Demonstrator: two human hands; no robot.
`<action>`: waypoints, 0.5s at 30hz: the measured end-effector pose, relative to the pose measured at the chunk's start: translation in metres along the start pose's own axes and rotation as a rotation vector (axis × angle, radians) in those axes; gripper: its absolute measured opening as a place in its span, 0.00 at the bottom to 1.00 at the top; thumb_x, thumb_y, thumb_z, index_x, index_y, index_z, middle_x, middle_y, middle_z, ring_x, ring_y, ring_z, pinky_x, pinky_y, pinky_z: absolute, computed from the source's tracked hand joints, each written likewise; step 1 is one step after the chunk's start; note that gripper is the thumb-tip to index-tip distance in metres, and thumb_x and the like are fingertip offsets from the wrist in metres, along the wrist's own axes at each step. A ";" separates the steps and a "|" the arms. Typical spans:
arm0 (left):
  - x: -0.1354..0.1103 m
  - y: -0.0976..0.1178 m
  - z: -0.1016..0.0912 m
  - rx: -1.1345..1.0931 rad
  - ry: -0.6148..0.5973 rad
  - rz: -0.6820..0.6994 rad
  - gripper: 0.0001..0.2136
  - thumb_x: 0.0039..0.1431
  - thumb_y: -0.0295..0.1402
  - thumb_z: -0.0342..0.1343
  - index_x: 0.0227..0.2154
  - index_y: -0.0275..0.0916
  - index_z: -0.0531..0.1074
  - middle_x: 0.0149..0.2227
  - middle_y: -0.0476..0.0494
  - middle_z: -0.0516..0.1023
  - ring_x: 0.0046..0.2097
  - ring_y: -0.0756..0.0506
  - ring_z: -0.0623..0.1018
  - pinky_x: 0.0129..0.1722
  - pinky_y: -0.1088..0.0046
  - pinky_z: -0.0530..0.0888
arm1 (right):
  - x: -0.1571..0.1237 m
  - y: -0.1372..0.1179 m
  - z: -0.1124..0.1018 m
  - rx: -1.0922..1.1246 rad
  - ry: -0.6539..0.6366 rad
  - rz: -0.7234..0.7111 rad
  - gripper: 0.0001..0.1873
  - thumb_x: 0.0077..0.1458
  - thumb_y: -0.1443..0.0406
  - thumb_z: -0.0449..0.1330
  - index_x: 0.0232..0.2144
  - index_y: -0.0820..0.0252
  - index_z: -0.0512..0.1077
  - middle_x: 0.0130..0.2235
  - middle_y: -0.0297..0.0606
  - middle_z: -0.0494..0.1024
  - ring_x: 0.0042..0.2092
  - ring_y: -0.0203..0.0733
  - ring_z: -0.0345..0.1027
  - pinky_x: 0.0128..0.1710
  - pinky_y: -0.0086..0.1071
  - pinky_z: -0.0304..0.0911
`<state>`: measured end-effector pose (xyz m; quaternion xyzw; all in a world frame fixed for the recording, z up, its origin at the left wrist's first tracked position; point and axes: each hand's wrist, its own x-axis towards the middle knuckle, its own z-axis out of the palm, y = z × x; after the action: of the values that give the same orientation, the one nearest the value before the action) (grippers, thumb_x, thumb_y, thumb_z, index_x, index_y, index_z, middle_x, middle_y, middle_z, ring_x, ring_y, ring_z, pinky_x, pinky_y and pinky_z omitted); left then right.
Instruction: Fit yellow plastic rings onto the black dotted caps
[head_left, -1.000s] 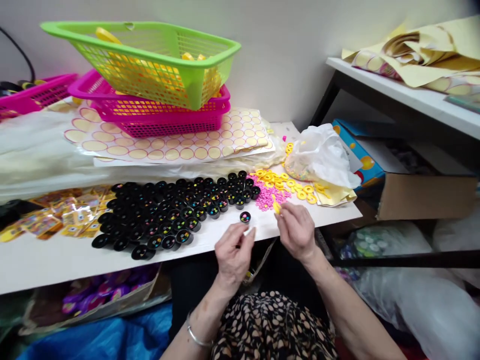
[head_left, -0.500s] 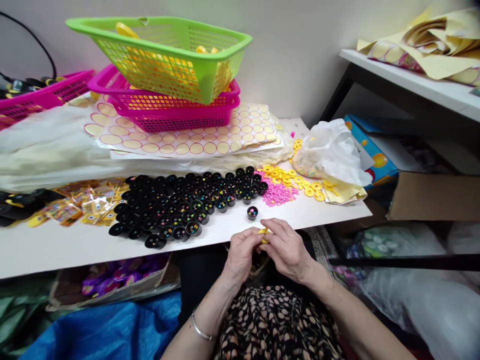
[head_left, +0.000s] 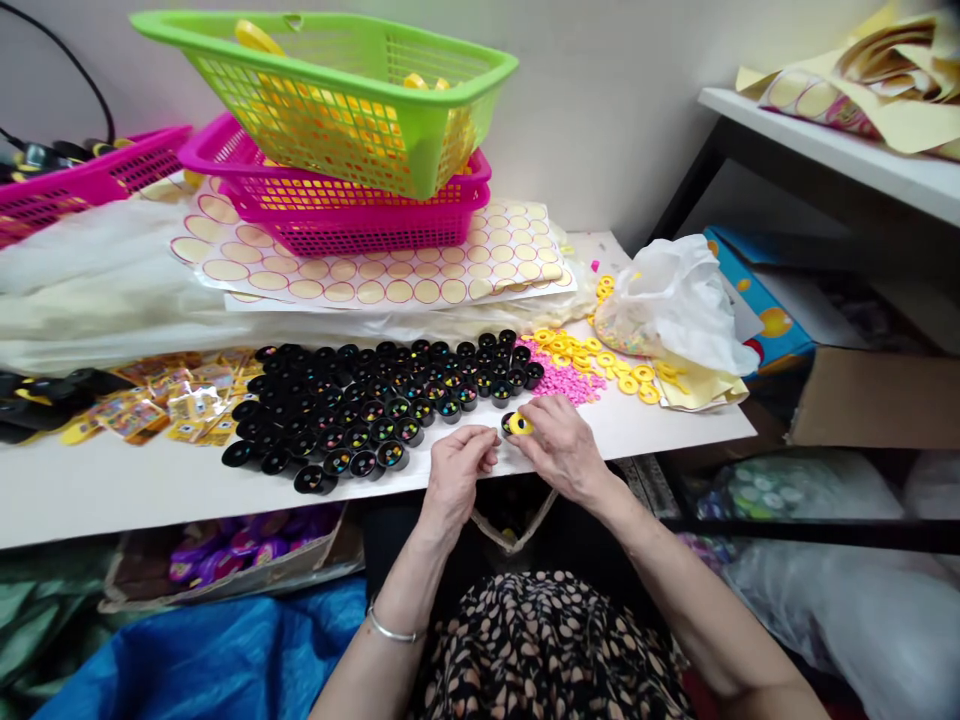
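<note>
My right hand (head_left: 561, 446) pinches a yellow ring (head_left: 520, 424) and holds it on top of a lone small black cup (head_left: 508, 427) near the front edge of the white table (head_left: 150, 480). My left hand (head_left: 457, 475) is curled just left of it, fingertips close to the cup; what it holds, if anything, is hidden. Left of the hands stands a big cluster of black cups (head_left: 375, 400) with coloured beads inside. A heap of pink beads (head_left: 570, 383) and loose yellow rings (head_left: 600, 358) lie behind my right hand.
A green basket (head_left: 330, 90) is stacked on pink baskets (head_left: 352, 215) over sticker sheets (head_left: 390, 270) at the back. A white plastic bag (head_left: 675, 300) sits at the right, yellow packets (head_left: 172, 400) at the left. A shelf (head_left: 825, 160) and cardboard box (head_left: 862, 400) are to the right.
My hands came together near my lap with the yellow ring, then moved forward to the lone black cup; my right hand now sets the ring on it. The camera view shifted a little.
</note>
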<state>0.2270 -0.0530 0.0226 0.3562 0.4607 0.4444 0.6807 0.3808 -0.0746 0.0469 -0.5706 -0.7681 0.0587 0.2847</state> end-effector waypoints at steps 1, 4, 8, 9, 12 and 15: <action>0.002 -0.001 -0.001 0.006 0.038 0.008 0.08 0.45 0.33 0.60 0.24 0.32 0.74 0.18 0.50 0.71 0.21 0.56 0.66 0.22 0.81 0.61 | 0.003 0.000 0.002 -0.037 -0.026 0.006 0.10 0.55 0.62 0.55 0.38 0.61 0.68 0.38 0.43 0.69 0.41 0.46 0.57 0.40 0.38 0.58; 0.008 -0.005 -0.002 0.028 0.099 0.031 0.08 0.43 0.34 0.61 0.25 0.33 0.74 0.18 0.50 0.71 0.20 0.55 0.66 0.21 0.81 0.62 | 0.009 0.000 0.006 -0.114 -0.085 0.016 0.08 0.55 0.62 0.55 0.36 0.60 0.68 0.37 0.42 0.69 0.40 0.46 0.57 0.39 0.37 0.57; 0.012 -0.007 0.004 0.083 0.085 0.057 0.10 0.44 0.36 0.60 0.27 0.33 0.75 0.17 0.51 0.69 0.20 0.56 0.65 0.21 0.81 0.62 | 0.009 0.000 0.010 -0.160 -0.099 0.019 0.07 0.54 0.62 0.56 0.34 0.60 0.68 0.36 0.41 0.68 0.39 0.46 0.57 0.38 0.37 0.56; 0.013 -0.007 0.006 0.093 0.076 0.065 0.10 0.45 0.36 0.60 0.27 0.33 0.75 0.18 0.51 0.69 0.20 0.56 0.65 0.21 0.81 0.62 | 0.009 0.000 0.010 -0.163 -0.096 0.016 0.06 0.54 0.63 0.56 0.33 0.60 0.68 0.36 0.41 0.68 0.39 0.46 0.57 0.37 0.37 0.56; 0.018 -0.006 0.011 0.105 0.052 0.082 0.11 0.45 0.36 0.60 0.27 0.32 0.75 0.19 0.50 0.69 0.20 0.56 0.65 0.20 0.81 0.61 | 0.011 0.000 0.011 -0.156 -0.084 -0.001 0.05 0.53 0.64 0.56 0.33 0.59 0.68 0.36 0.41 0.68 0.39 0.46 0.56 0.37 0.37 0.56; 0.022 -0.006 0.013 0.130 0.039 0.110 0.11 0.44 0.38 0.61 0.26 0.33 0.76 0.20 0.50 0.68 0.21 0.56 0.64 0.20 0.80 0.61 | 0.014 0.000 0.011 -0.148 -0.075 -0.011 0.03 0.52 0.67 0.56 0.32 0.59 0.68 0.35 0.42 0.68 0.39 0.46 0.57 0.37 0.37 0.56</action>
<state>0.2451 -0.0356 0.0149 0.4158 0.4814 0.4573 0.6215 0.3725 -0.0596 0.0429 -0.5831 -0.7836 0.0214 0.2132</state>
